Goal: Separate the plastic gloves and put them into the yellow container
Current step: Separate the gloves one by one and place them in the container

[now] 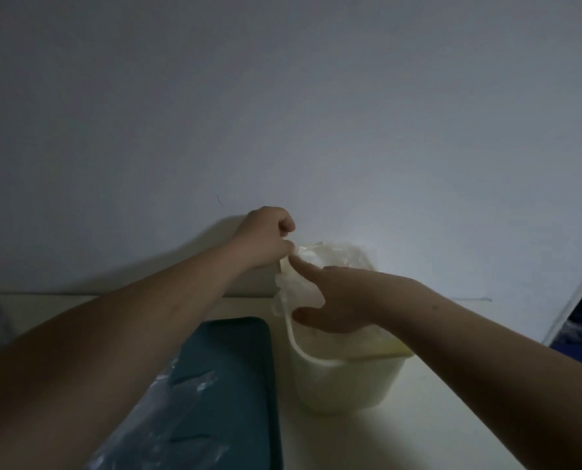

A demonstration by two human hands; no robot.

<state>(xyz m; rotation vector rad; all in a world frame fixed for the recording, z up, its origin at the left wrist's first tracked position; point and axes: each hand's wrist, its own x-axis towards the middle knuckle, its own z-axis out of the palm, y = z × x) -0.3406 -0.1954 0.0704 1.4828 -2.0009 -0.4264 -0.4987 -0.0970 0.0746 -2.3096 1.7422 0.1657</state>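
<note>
Two hands are engaged above the mouth of the yellow container (345,385), which stands on the worktop (445,422) just beside the teal tray (238,347). One plastic glove (287,283) is held over the container's near-left rim, partly draped inside and partly hanging outside. The left hand (265,239) is closed in a pinch grip on the upper edge of the film. The right hand (343,300) is spread, index finger and thumb straight and apart, and is laid against the glove; no closed grip is seen there, though its remaining fingers are hidden.

The step in hand is judged to be the lowering of a separated glove into the container. For a clean result:

1. The pinch is to be kept light, since thin film is likely to cling to skin and stretch.
2. The hanging part should be swept inward with the flat right fingers before the pinch is released, so that nothing is left over the rim.
3. Film already inside should be pressed down gently, as it is likely to spring back up.
4. The container should not be tipped; it looks light.

Further gloves (187,401) are seen lying on the tray, so the task is judged unfinished.
</note>
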